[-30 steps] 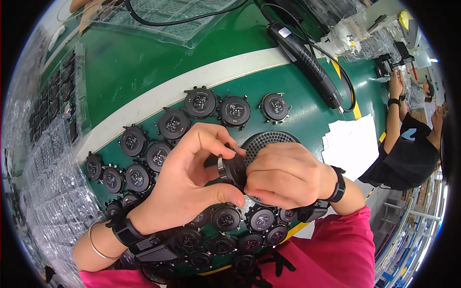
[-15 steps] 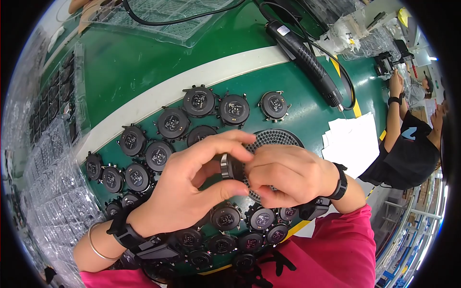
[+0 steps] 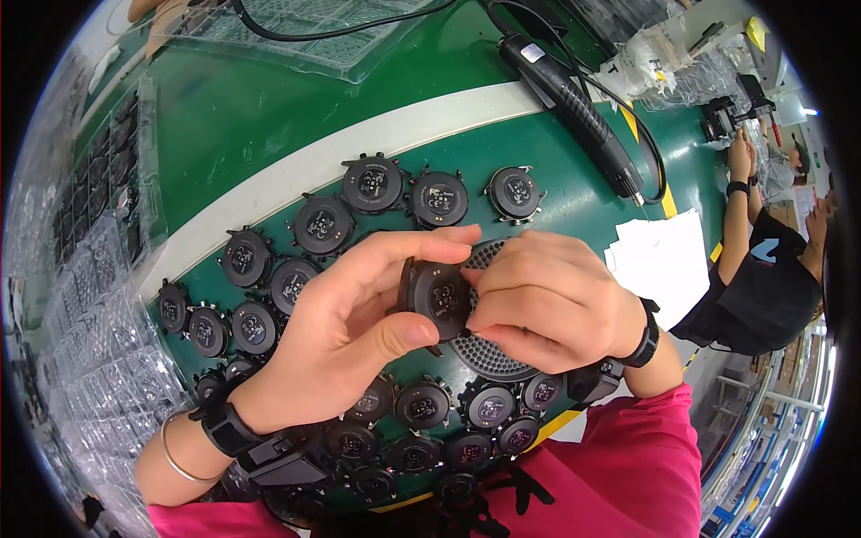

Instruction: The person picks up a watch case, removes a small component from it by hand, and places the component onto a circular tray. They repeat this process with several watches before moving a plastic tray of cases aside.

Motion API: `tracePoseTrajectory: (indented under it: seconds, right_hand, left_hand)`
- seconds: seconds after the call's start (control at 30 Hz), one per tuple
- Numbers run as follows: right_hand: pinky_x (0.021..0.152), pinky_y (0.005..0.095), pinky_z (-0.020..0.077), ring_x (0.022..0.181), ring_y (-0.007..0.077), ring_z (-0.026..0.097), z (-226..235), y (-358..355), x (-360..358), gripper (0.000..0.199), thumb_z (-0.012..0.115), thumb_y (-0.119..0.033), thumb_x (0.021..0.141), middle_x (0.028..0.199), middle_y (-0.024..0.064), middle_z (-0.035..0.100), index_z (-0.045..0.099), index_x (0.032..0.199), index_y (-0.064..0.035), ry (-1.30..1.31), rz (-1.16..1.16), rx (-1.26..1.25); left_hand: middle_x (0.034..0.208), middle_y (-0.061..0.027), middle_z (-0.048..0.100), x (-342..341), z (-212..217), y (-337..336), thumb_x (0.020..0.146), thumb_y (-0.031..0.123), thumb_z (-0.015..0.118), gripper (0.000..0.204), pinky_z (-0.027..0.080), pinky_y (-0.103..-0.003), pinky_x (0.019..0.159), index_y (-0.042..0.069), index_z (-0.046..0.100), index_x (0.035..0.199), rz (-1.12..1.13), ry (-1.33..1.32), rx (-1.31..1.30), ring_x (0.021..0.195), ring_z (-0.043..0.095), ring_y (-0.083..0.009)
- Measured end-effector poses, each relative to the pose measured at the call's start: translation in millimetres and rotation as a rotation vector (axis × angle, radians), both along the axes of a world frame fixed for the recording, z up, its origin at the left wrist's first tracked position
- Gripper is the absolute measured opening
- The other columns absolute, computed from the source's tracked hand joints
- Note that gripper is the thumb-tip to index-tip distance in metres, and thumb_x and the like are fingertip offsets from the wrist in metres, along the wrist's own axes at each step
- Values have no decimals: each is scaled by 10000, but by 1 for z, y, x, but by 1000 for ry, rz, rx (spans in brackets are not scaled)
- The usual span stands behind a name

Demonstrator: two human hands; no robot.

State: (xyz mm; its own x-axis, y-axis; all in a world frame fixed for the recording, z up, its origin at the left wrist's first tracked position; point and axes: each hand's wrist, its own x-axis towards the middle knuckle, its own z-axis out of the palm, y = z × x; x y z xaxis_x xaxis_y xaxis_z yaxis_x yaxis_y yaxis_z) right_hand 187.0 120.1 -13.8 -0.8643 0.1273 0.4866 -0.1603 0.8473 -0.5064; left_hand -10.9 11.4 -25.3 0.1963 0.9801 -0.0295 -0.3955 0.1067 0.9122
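Note:
A round black watch case [image 3: 441,303] is held between my hands, its printed back with small gold contacts turned up toward me. My left hand [image 3: 359,327] curls around its left side, thumb along the lower edge and fingers over the top. At its right edge my right hand [image 3: 549,300] pinches with bent fingers; whether a small part sits in that pinch is hidden. Beneath the hands lies a round grey pad [image 3: 489,357] with a grid of holes, partly covered. Several more watch cases [image 3: 373,184] lie back up around my hands on the green table.
A black electric screwdriver [image 3: 578,121] with its cable lies at the back right. White paper sheets [image 3: 659,264] rest right of my hands. Clear plastic trays [image 3: 99,332] are stacked at the left. Another person in a black shirt [image 3: 758,278] works at the far right.
The watch case has turned from edge-on to showing its back. My left fingers have shifted around it, and my right hand has moved slightly at its right edge.

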Motion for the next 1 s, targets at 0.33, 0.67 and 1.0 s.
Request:
tracePoseTrajectory:
  seconds: [0.33,0.67,1.0]
  right_hand:
    - [558,364,507,669,278,617,-6,-4,-3,222,745,-19,700,856,117,610,617,880,6,15,-10,62]
    - [582,368,528,663,289,607,-9,-5,-4,198,706,23,686,826,107,583,583,841,5,13,13,12]
    - [640,372,527,710,287,598,-6,-9,-1,182,667,35,695,822,106,547,561,839,-3,-93,82,-39]
  left_hand:
    - [1417,-220,437,-2,-3,-1,876,375,682,613,454,-338,973,-8,449,1295,-15,52,-17,1160,558,-205]
    - [1345,-121,501,-6,-9,0,936,70,593,462,437,-319,993,-11,413,1354,-99,-14,-9,1173,533,-176]
    - [1242,-95,552,-5,3,-5,932,207,613,615,464,-276,876,24,333,1449,-149,399,32,1010,556,-151]
